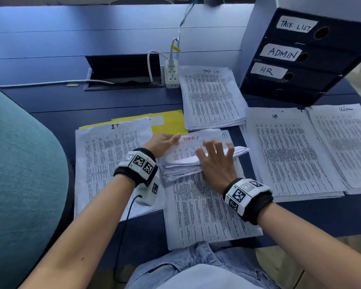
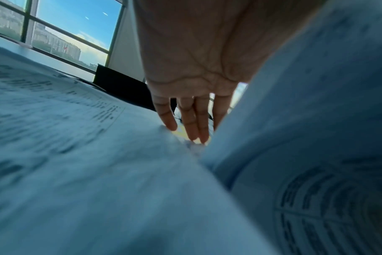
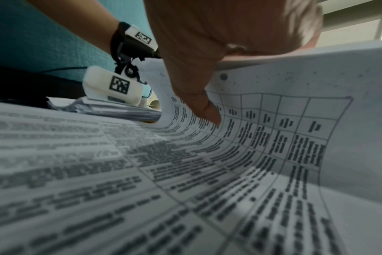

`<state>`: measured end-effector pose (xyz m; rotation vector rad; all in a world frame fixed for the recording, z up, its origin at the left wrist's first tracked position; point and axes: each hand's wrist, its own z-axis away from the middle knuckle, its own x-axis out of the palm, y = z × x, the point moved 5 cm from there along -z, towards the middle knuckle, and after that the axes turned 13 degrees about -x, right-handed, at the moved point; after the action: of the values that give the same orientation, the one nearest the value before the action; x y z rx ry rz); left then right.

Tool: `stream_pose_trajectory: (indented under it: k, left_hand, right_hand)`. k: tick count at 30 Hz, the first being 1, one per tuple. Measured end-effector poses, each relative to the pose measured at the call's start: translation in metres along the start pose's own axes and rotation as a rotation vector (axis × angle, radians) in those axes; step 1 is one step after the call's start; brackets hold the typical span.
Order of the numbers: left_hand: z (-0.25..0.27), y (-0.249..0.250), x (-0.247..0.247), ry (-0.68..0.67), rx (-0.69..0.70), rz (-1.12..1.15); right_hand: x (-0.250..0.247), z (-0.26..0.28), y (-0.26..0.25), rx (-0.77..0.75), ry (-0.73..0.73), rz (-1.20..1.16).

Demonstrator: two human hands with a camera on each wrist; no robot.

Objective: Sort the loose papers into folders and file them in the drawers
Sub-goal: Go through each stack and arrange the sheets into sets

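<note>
A thick stack of printed sheets [image 1: 206,207] lies on the blue desk [image 1: 50,105] in front of me. Its upper part [image 1: 188,163] is bent up and back. My right hand [image 1: 215,157] grips that lifted bundle, fingers spread on top and thumb [image 3: 207,110] pressed against the curled underside. The sheet behind it is headed ADMIN [image 1: 208,138] in red. My left hand [image 1: 165,140] pinches that sheet's left corner, thumb on top and straight fingers [image 2: 192,124] behind. A yellow folder [image 1: 169,122] shows under a pile headed IT [image 1: 104,155].
Sorted piles lie around: TASK LIST [image 1: 211,97] at the back, HR [image 1: 290,151] and Admin [image 1: 346,142] on the right. A dark drawer unit [image 1: 300,59] labelled TASK LIST, ADMIN, HR stands at the back right. A power strip [image 1: 171,76], an open cable hatch [image 1: 123,69] and a teal chair [image 1: 19,174] are to the left.
</note>
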<state>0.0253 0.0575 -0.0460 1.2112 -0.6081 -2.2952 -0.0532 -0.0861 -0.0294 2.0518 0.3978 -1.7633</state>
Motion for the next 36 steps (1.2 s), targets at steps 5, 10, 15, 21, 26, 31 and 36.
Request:
stream_pose_trajectory:
  k: [5, 10, 15, 21, 26, 31, 36]
  left_hand:
    - [-0.012, -0.008, 0.008, 0.052, -0.112, -0.253]
    - [0.008, 0.015, 0.005, -0.129, 0.008, 0.166]
    - [0.035, 0.022, -0.006, -0.154, 0.073, 0.792]
    - [0.049, 0.054, -0.03, 0.273, 0.186, 0.74]
    - [0.078, 0.085, -0.073, 0.379, 0.409, 0.895]
    - [0.107, 0.099, -0.094, 0.356, 0.616, 0.973]
    - [0.096, 0.068, -0.057, 0.316, 0.438, 0.963]
  right_hand:
    - [0.002, 0.006, -0.006, -0.041, -0.155, -0.146]
    - [-0.019, -0.006, 0.016, 0.012, -0.146, -0.222]
    - [-0.062, -0.025, 0.068, 0.315, 0.041, -0.259]
    - [-0.12, -0.028, 0.098, 0.492, 0.46, -0.411]
    - [-0.112, 0.005, 0.123, 0.753, 0.871, -1.188]
    - [-0.131, 0.016, 0.112, 0.47, 1.0, -1.361]
    - [-0.109, 0.034, 0.086, 0.501, 0.924, -1.398]
